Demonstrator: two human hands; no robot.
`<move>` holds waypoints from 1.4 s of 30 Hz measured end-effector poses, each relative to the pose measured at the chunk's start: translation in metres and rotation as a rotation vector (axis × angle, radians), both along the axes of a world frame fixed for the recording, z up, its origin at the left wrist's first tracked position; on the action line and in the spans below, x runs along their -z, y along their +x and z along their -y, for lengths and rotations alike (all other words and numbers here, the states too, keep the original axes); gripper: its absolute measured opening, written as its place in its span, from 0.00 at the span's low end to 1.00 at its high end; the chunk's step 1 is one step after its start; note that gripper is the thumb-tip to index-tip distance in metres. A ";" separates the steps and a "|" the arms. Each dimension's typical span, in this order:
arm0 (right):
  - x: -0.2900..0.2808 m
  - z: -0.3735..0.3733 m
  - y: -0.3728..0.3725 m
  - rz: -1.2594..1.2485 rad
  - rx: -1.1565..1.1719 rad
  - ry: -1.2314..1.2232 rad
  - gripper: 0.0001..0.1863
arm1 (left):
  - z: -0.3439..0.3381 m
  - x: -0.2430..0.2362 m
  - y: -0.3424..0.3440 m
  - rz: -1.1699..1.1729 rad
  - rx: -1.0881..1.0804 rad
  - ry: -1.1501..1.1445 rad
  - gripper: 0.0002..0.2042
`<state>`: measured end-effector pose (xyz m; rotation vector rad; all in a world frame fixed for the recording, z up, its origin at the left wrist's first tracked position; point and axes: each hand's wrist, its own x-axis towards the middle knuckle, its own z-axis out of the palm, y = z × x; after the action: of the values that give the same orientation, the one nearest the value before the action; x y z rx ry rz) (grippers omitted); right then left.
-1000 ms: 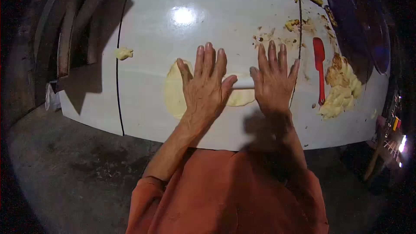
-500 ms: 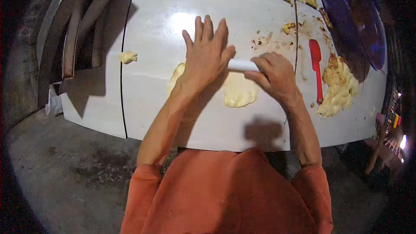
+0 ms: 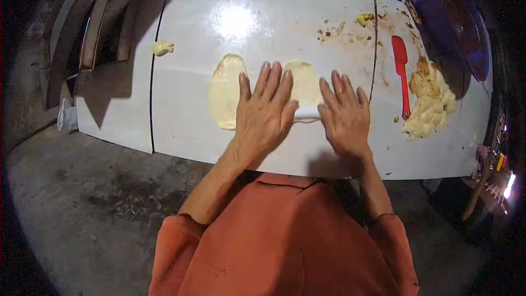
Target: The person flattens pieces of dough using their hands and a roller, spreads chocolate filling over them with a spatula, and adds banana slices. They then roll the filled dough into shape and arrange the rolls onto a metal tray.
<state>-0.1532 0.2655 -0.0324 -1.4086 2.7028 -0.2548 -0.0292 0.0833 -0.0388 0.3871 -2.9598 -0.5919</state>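
A white rolling pin lies across the near end of a flattened oval of pale yellow dough. My left hand rests flat on the pin's left part, its fingers stretched out and pointing away from me. On the right part, my right hand lies with its fingers spread. Both palms hide the pin's ends. Left of my left hand, another flattened oval of dough lies on the white table, partly covered by that hand.
A small lump of dough sits at the left. To the right lie a red spatula and a heap of soft dough with brown stains. A dark blue basin stands at the far right, metal troughs at the far left.
The rolling pin and both hands have come nearer to me, over the dough's near end. My right hand's fingers have gone from curled round the pin to stretched out. The view has shifted slightly.
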 end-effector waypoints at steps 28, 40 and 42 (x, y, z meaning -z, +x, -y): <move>-0.021 0.060 -0.098 0.063 -0.278 -0.397 0.27 | 0.089 0.015 -0.137 -0.189 -0.151 -0.210 0.26; -0.014 -0.005 -0.089 -0.190 0.300 -0.378 0.21 | 0.020 -0.006 -0.043 0.077 0.159 -0.041 0.34; -0.008 -0.030 -0.096 -0.368 0.412 -0.333 0.22 | 0.019 -0.001 -0.042 0.079 0.183 -0.068 0.34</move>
<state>-0.2490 0.2960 -0.0246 -1.0220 3.3772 -0.5422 -0.0714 0.0644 -0.0379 0.1366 -3.1039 -0.5026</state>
